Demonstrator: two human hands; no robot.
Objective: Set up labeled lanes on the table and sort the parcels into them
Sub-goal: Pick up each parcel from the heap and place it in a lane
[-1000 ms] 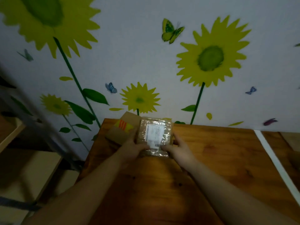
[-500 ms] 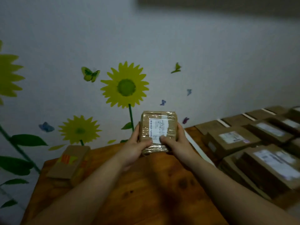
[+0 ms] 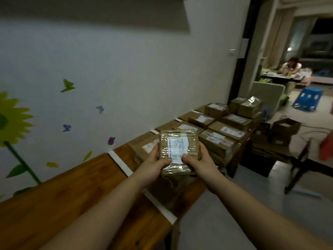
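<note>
A small brown parcel (image 3: 178, 150) wrapped in clear tape, with a white label on top, is held in the air above the wooden table (image 3: 63, 199). My left hand (image 3: 153, 167) grips its left side, thumb on the top face. My right hand (image 3: 201, 162) grips its right side, thumb on the label's lower edge. A white tape strip (image 3: 119, 164) crosses the table just left of the parcel. Beyond it, several labeled brown parcels (image 3: 221, 132) lie in rows toward the table's far end.
A white wall with sunflower and butterfly stickers (image 3: 12, 121) runs along the table's far side. Open cardboard boxes (image 3: 284, 130) sit on a low dark stand at right. A blue stool (image 3: 308, 98) and a seated person (image 3: 291, 66) are in the room beyond.
My view has swung right along the table. The parcel, held in both hands, has moved from the left end past the tape strip toward the rows of parcels.
</note>
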